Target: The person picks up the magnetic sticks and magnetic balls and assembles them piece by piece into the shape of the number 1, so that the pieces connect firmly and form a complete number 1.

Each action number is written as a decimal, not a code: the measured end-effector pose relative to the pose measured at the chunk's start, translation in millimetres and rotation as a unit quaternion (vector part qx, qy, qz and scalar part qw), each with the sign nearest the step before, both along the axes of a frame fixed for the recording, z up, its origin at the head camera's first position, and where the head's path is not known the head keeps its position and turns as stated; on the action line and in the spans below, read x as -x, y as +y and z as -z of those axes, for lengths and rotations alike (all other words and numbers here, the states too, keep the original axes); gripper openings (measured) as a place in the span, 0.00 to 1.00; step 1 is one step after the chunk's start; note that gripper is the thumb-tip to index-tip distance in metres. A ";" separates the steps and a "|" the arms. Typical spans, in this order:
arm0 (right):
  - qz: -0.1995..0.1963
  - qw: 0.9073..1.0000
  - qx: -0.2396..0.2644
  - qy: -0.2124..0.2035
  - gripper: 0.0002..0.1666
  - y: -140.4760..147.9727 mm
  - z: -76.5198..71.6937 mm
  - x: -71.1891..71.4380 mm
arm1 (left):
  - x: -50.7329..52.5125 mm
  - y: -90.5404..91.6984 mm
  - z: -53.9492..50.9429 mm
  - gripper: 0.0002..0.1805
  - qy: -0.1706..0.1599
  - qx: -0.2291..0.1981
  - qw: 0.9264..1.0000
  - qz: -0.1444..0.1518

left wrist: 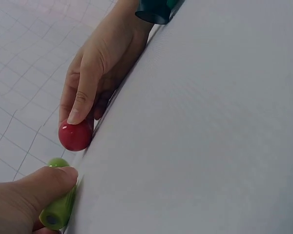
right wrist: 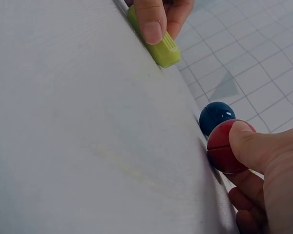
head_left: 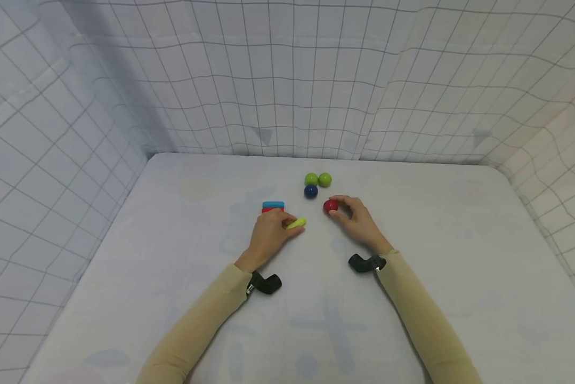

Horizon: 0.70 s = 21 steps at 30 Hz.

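Note:
My left hand [head_left: 267, 234] pinches a stubby yellow-green bar [head_left: 298, 222] between thumb and fingers, low over the white table. In the right wrist view the bar [right wrist: 167, 52] shows a ribbed end. A glossy red ball [head_left: 329, 206] is held by my right hand [head_left: 361, 223], thumb on one side and fingers on the other. The red ball [right wrist: 222, 148] has a thin seam and sits at the table surface or just above it; which, I cannot tell. Just beyond the left hand lie a blue bar [head_left: 273, 205] and a red bar [head_left: 266, 210], the red one partly hidden by the fingers.
A dark blue ball [head_left: 310, 191] and two green balls, one left [head_left: 311, 179] and one right [head_left: 325, 180], sit close together behind the hands. White grid-patterned curtains [head_left: 287, 80] stand along the back and sides of the white table [head_left: 440, 224].

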State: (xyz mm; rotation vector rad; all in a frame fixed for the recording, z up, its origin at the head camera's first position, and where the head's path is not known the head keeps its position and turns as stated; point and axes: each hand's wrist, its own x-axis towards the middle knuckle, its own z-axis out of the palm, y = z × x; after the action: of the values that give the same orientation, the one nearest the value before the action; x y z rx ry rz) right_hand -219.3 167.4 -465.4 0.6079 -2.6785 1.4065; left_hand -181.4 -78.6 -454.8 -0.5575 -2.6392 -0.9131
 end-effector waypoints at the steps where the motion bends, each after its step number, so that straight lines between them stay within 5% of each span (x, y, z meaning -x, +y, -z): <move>1: -0.003 1.000 0.001 0.002 0.21 0.1 -0.1 0.2 | 0.3 0.5 0.6 0.15 0.003 0.003 1.000 0.000; 21: -0.032 0.998 -0.006 0.055 0.19 -1.8 2.0 3.4 | 8.3 18.9 5.9 0.11 0.045 -0.054 0.997 0.044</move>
State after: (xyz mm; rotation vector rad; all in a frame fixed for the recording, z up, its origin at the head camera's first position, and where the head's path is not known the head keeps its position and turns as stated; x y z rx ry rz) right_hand -222.7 165.6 -467.5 0.7561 -2.6060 1.3311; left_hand -189.6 -59.8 -460.6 -0.6772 -2.4866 -1.0244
